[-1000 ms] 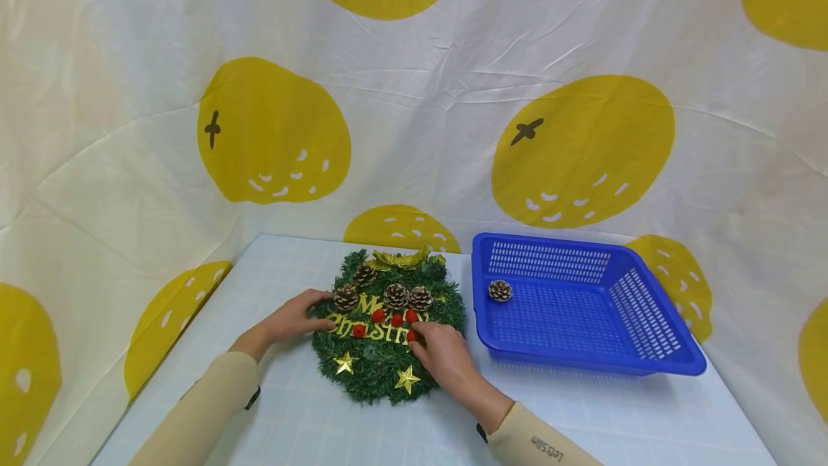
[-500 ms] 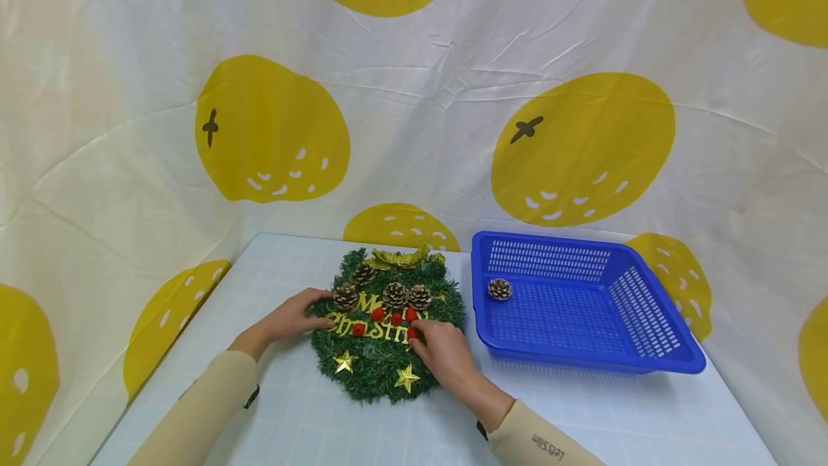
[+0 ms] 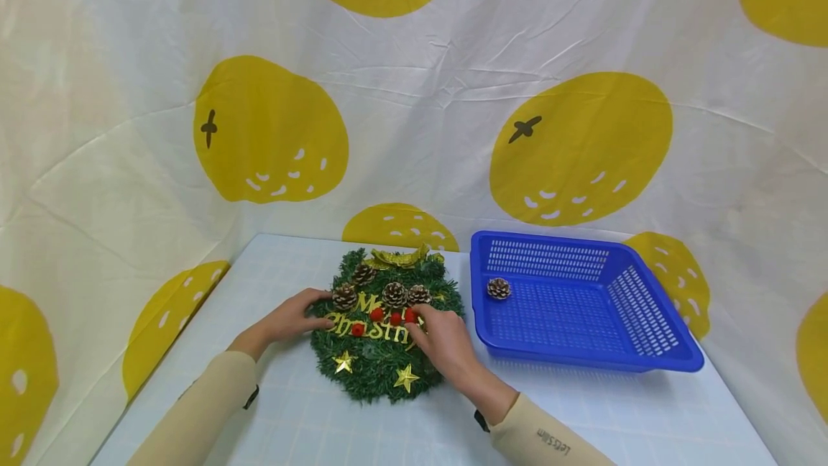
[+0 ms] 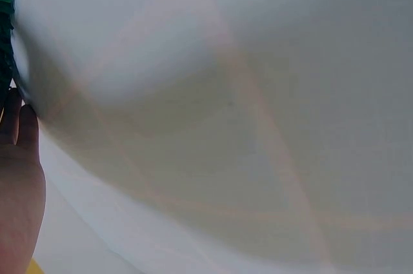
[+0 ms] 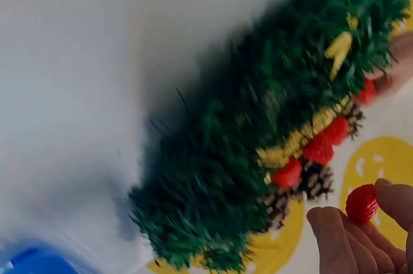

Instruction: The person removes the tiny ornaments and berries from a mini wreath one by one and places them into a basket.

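Note:
A green tinsel wreath (image 3: 371, 381) lies on the table, with gold "Merry Christmas" lettering (image 3: 375, 329), gold stars (image 3: 406, 378) and several pine cones (image 3: 394, 295). Red berries (image 3: 358, 330) sit across the lettering. My left hand (image 3: 299, 316) rests on the wreath's left edge, its fingers and thumb fairly straight and spread; in the left wrist view its fingertips touch the greenery. My right hand (image 3: 446, 345) is over the wreath's right side. Between thumb and fingers it pinches a raspberry-like red berry (image 5: 361, 203), lifted off the wreath in the right wrist view; the hand hides it in the head view.
A blue plastic basket (image 3: 589, 359) with slotted walls stands right of the wreath, and a pine cone (image 3: 499, 288) lies inside it. A gold ribbon (image 3: 401, 257) tops the wreath. A white curtain (image 3: 420, 128) with yellow fruit prints rises behind the table (image 3: 362, 433).
My right hand has pulled the lower right berry up from the wreath and moved slightly up and away. The left hand has stayed in place.

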Demonstrator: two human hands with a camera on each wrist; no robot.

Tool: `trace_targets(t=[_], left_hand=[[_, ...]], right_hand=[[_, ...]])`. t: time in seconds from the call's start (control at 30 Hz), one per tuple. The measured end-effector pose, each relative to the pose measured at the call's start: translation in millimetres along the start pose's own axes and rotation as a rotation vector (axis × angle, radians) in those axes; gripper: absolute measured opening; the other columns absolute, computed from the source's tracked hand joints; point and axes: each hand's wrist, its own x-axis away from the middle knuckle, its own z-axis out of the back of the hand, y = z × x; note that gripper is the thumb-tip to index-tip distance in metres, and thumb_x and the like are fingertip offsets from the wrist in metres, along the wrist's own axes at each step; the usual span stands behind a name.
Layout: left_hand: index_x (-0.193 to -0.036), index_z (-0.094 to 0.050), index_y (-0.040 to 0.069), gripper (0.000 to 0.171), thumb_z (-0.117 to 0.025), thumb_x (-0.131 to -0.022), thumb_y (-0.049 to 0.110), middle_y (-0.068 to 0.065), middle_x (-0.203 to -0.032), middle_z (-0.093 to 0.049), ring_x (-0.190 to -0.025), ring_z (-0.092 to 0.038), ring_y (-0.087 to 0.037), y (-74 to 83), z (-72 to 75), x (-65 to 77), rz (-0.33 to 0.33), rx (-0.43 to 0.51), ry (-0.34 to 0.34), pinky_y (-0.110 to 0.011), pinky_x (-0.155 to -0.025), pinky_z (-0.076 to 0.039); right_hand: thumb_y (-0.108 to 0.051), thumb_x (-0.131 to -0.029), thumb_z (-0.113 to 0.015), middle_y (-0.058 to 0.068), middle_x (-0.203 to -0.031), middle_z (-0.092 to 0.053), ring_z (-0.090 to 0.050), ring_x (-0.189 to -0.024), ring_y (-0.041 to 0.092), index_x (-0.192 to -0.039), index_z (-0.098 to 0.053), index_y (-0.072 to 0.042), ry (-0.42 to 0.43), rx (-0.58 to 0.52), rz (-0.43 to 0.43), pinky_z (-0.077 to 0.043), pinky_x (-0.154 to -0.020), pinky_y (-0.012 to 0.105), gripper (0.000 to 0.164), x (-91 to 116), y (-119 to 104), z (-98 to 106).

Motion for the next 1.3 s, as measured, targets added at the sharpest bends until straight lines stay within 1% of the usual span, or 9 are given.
trace_targets(t=[0.1, 0.2, 0.33, 0.4, 0.57, 0.7, 1.0, 1.17, 1.3], left_hand=[[-0.141, -0.049, 0.003, 0.070, -0.070, -0.089, 0.045, -0.022, -0.140, -0.048, -0.131, -0.042, -0.043, -1.5, -0.3, -0.4, -0.001, -0.009, -0.003, -0.059, -0.106, -0.035], [-0.141, -0.049, 0.003, 0.070, -0.070, -0.089, 0.044, -0.022, -0.140, -0.048, -0.131, -0.042, -0.042, -2.5, -0.7, -0.6, -0.002, -0.009, -0.003, -0.059, -0.106, -0.035], [-0.141, -0.049, 0.003, 0.070, -0.070, -0.089, 0.044, -0.022, -0.141, -0.047, -0.131, -0.042, -0.042, -2.8, -0.7, -0.7, -0.009, -0.006, -0.001, -0.059, -0.106, -0.035], [-0.141, -0.049, 0.003, 0.070, -0.070, -0.089, 0.045, -0.021, -0.140, -0.048, -0.131, -0.042, -0.042, -2.9, -0.8, -0.7, -0.014, -0.007, 0.000, -0.059, -0.106, -0.036], [-0.141, -0.050, 0.003, 0.070, -0.070, -0.089, 0.045, -0.021, -0.140, -0.049, -0.130, -0.043, -0.042, -2.9, -1.0, -1.5, -0.027, -0.014, 0.006, -0.058, -0.106, -0.036], [-0.140, -0.050, 0.003, 0.070, -0.070, -0.089, 0.045, -0.021, -0.139, -0.049, -0.130, -0.044, -0.042, -2.8, -1.0, -1.3, -0.028, -0.015, 0.005, -0.059, -0.106, -0.036], [-0.140, -0.050, 0.003, 0.070, -0.071, -0.088, 0.045, -0.021, -0.139, -0.049, -0.129, -0.044, -0.042, -2.3, -1.0, -1.0, -0.021, -0.011, 0.004, -0.059, -0.105, -0.036], [-0.141, -0.049, 0.003, 0.071, -0.071, -0.088, 0.046, -0.021, -0.139, -0.049, -0.130, -0.043, -0.042, -2.3, -0.9, -1.0, -0.014, -0.012, 0.002, -0.059, -0.106, -0.036], [-0.141, -0.049, 0.003, 0.072, -0.070, -0.088, 0.046, -0.022, -0.140, -0.048, -0.130, -0.043, -0.042, -2.5, 0.1, -0.3, -0.008, -0.012, 0.002, -0.059, -0.106, -0.035]], right_hand=[[-0.022, -0.092, -0.071, -0.002, -0.069, -0.066, -0.039, -0.043, 0.000, -0.108, -0.071, -0.007, 0.013, -0.023, -0.003, -0.043, -0.049, 0.021, 0.023, -3, -3, 8], [-0.022, -0.092, -0.071, 0.001, -0.075, -0.070, -0.045, -0.046, 0.001, -0.112, -0.070, -0.004, 0.026, -0.056, -0.017, -0.044, -0.049, 0.020, 0.027, -8, -6, 17], [-0.023, -0.093, -0.070, 0.006, -0.090, -0.074, -0.065, -0.063, 0.010, -0.115, -0.070, -0.004, 0.052, -0.087, -0.033, -0.053, -0.055, 0.025, 0.029, -14, -9, 32], [-0.024, -0.092, -0.070, 0.007, -0.093, -0.074, -0.070, -0.071, 0.016, -0.114, -0.070, -0.005, 0.072, -0.092, -0.035, -0.057, -0.062, 0.029, 0.028, -18, -10, 39], [-0.025, -0.092, -0.071, 0.006, -0.094, -0.075, -0.072, -0.078, 0.018, -0.111, -0.072, -0.005, 0.126, -0.099, -0.054, -0.059, -0.068, 0.035, 0.027, -26, -10, 58], [-0.029, -0.092, -0.070, 0.006, -0.094, -0.075, -0.072, -0.080, 0.020, -0.111, -0.073, -0.006, 0.157, -0.092, -0.102, -0.059, -0.068, 0.037, 0.030, -33, -8, 77], [-0.029, -0.093, -0.069, 0.011, -0.096, -0.075, -0.072, -0.086, 0.025, -0.111, -0.072, -0.002, 0.218, -0.064, -0.153, -0.058, -0.071, 0.042, 0.032, -46, 14, 115], [-0.034, -0.094, -0.067, 0.012, -0.097, -0.074, -0.071, -0.087, 0.027, -0.110, -0.073, -0.004, 0.217, -0.038, -0.188, -0.056, -0.071, 0.044, 0.035, -52, 31, 137], [-0.035, -0.095, -0.065, 0.014, -0.101, -0.073, -0.069, -0.092, 0.030, -0.111, -0.074, -0.005, 0.190, -0.027, -0.234, -0.054, -0.074, 0.046, 0.035, -54, 48, 148]])
